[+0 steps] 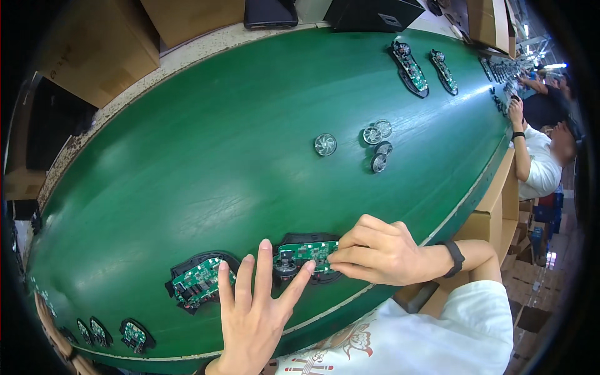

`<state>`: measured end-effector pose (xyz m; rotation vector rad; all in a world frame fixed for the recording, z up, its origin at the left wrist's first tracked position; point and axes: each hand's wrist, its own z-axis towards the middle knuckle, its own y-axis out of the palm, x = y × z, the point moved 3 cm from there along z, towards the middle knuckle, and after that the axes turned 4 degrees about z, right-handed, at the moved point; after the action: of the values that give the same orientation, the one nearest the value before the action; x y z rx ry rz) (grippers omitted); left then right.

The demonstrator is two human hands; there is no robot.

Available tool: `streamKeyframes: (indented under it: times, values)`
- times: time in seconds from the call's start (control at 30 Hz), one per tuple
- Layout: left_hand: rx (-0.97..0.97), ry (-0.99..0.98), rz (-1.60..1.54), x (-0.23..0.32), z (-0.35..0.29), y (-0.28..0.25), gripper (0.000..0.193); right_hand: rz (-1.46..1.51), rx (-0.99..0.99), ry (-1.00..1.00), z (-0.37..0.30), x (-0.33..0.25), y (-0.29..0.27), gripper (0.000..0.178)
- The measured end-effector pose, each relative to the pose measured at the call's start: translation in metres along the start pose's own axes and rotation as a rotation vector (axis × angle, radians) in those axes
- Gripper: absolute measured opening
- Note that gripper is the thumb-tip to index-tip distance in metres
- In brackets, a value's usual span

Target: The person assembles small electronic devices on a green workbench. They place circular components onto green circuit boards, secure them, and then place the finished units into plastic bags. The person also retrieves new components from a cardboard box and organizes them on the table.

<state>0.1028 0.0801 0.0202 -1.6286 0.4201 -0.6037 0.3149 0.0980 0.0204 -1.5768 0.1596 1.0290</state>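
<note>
In front of me a green circuit board sits in a black plastic housing, with a round clear wheel at its left end. My right hand is closed in a pinch on the board's right end; its fingertips hide that end. My left hand has its fingers spread, the thumb tip at the lower edge of this board. Its outer fingers reach a second circuit board in another black housing, left of the first, and partly cover its right side.
Loose clear wheels lie mid-belt on the green conveyor. Farther right are housings with boards; more boards lie lower left. Cardboard boxes line the far edge. A co-worker is at the right, another person's arm at the left.
</note>
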Motion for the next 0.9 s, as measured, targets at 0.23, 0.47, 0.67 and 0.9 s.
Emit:
streamKeyframes:
  times: [0.23, 0.47, 0.67, 0.9]
  values:
    - [-0.04, 0.041, -0.05, -0.005, 0.003, 0.001, 0.064, -0.026, -0.015, -0.025, 0.003, -0.002, 0.001, 0.016]
    - [-0.036, 0.061, -0.079, -0.005, 0.006, 0.002, 0.069, -0.158, 0.004, -0.129, 0.005, -0.005, 0.002, 0.019]
    - [-0.054, 0.055, -0.154, -0.016, 0.005, -0.007, 0.075, -0.329, -0.057, -0.179, -0.005, -0.013, -0.003, 0.029]
    - [-0.049, -0.194, -0.153, -0.051, -0.025, -0.033, 0.065, -0.291, -0.307, -0.307, -0.007, 0.0, 0.002, 0.058]
